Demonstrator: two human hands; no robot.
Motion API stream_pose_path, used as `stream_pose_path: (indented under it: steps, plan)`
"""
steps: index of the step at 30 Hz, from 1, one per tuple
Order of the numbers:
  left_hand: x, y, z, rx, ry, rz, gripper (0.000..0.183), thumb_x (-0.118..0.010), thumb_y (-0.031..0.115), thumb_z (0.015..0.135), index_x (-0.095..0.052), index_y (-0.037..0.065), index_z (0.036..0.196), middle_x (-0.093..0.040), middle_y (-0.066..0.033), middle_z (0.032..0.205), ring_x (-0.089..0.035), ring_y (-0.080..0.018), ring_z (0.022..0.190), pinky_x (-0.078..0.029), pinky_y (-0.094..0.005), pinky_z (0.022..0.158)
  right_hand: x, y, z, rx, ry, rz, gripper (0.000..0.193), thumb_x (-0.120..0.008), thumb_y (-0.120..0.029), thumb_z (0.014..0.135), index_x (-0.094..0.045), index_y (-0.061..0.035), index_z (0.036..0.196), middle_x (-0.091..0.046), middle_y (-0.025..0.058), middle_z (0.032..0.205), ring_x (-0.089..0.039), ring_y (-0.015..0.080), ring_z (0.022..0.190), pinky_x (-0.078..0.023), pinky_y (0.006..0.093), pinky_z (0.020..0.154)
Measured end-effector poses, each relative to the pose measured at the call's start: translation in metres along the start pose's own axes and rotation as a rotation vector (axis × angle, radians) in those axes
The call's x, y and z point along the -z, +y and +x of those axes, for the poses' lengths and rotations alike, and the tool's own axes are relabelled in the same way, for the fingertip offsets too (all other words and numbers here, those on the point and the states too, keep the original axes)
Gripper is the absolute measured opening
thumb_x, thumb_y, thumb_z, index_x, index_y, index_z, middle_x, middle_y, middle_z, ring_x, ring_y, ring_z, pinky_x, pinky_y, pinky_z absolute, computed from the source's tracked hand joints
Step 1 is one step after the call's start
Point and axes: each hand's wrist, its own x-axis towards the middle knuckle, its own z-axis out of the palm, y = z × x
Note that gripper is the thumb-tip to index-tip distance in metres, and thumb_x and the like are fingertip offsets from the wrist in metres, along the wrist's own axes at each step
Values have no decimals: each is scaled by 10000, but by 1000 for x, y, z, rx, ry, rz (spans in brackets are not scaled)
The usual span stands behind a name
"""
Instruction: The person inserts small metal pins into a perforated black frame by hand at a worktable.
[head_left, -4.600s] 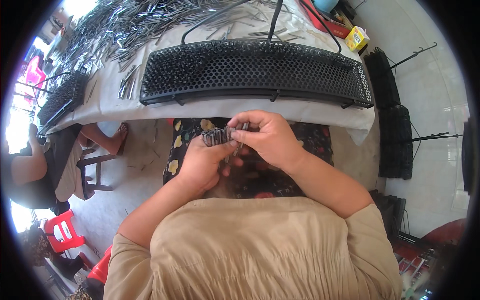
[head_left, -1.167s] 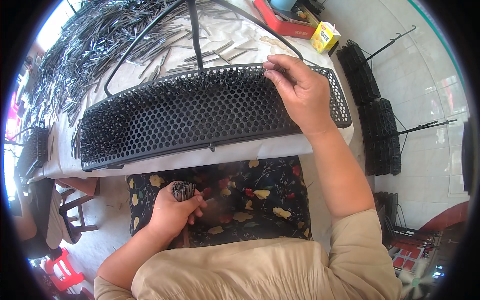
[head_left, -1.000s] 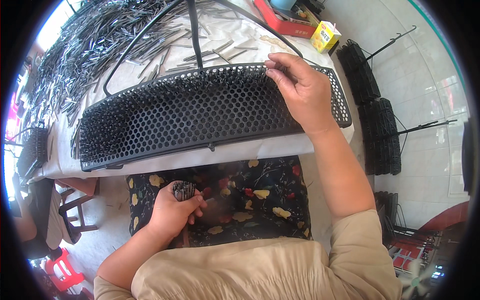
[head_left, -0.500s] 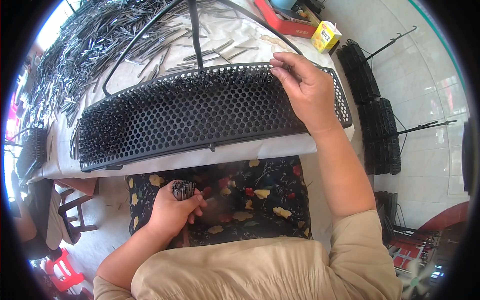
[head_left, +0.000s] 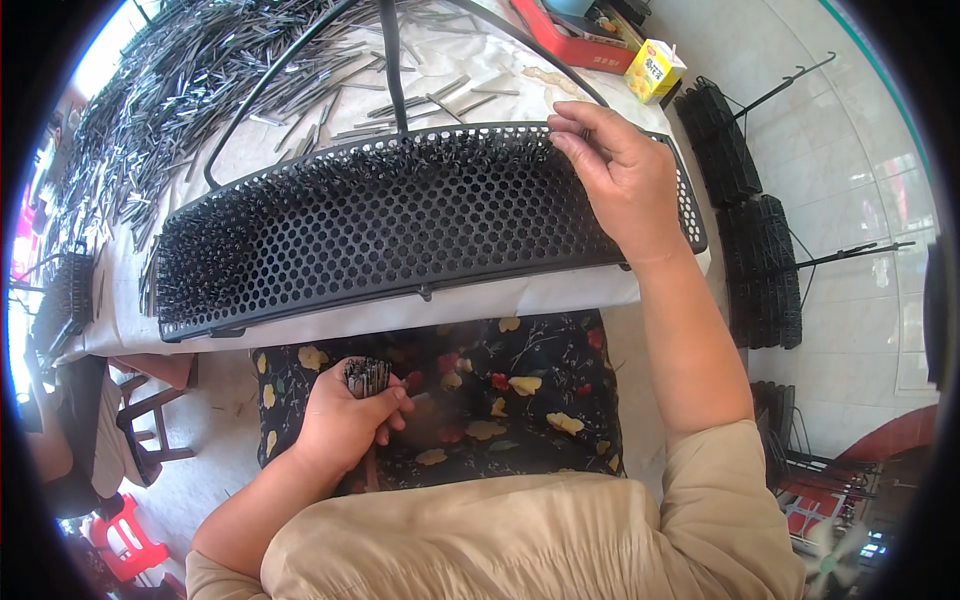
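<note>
We're looking down at both hands, and we're seeing the left hand (head_left: 345, 420) closing firmly around a bundle of dark strips (head_left: 367, 376), the cut ends poking up above the thumb. It's sitting low, over a dark flowered cloth (head_left: 545, 420), well apart from the table.

Up on the right, the right hand (head_left: 628, 185) is reaching over the long black perforated tray (head_left: 420, 235), thumb and fingertips drawing close together at its far rim. We can't tell whether they're pinching a strip there.

The tray is resting along the near edge of the table (head_left: 540, 292), which is wearing a white covering. We're spotting inserted strips (head_left: 205, 265) crowding the tray's left end and running along its far side, while the middle is showing open holes. Dark rods (head_left: 393, 70) are rising from the far rim.

Beyond it, to the left, a great heap of loose strips (head_left: 210, 70) is sprawling across the table, and at the far right corner a yellow carton (head_left: 655, 70) is standing near a red tray (head_left: 575, 45).
</note>
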Motion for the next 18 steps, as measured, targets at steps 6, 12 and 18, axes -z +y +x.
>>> stream_pose_path:
  steps: [6, 12, 18]
  plan:
    - [-1, -4, 1, -14, 11, -15, 27, -612, 5, 889, -590, -6, 899, -674, -95, 780, -608, -128, 590, -470, -239, 478, 0, 3, 0, 28, 34, -29, 223, -713, -121, 859, -686, -55, 1071, -726, 127, 952, -719, 257, 847, -549, 302, 741]
    - [-3, -1, 1, -21, 18, -14, 25, -612, 3, 879, -600, -16, 890, -675, -112, 774, -606, -142, 577, -461, -248, 469, 2, 2, 0, 45, 33, -49, 220, -711, -133, 867, -687, -57, 1072, -724, 132, 943, -715, 268, 837, -547, 305, 730]
    - [-1, -3, 2, -13, 22, -10, 33, -610, 0, 879, -594, -19, 901, -675, -113, 778, -607, -142, 580, -461, -248, 467, 0, 0, -1, -4, 6, -69, 206, -679, -49, 904, -692, -15, 1106, -751, 82, 967, -707, 107, 853, -554, 229, 746]
